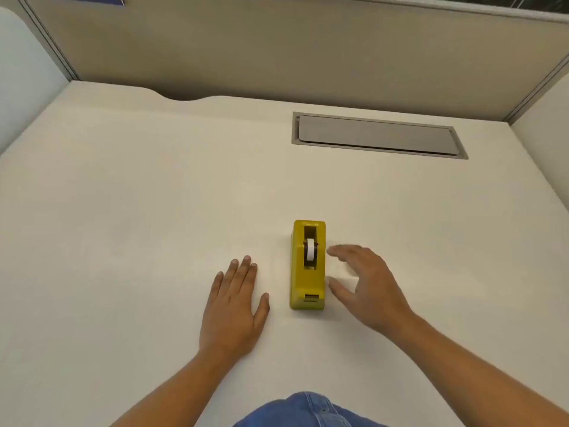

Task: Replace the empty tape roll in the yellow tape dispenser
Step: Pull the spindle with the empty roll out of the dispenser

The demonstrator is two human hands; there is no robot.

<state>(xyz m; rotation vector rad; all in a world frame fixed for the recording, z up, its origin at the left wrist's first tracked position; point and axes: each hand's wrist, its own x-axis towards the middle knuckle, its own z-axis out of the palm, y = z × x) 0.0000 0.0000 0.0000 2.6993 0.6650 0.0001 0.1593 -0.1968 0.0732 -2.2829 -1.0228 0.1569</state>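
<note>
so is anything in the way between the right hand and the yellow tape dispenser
Nothing visible. The open right hand sits just right of the yellow plastic tape dispenser, with only bare white desk in the narrow gap. The left hand lies flat on the desk on the dispenser's other side.

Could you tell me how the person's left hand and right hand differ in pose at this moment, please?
The left hand lies flat on the desk, fingers together, apart from the yellow tape dispenser. The right hand is raised, fingers spread, right beside the dispenser. Both are empty.
</note>
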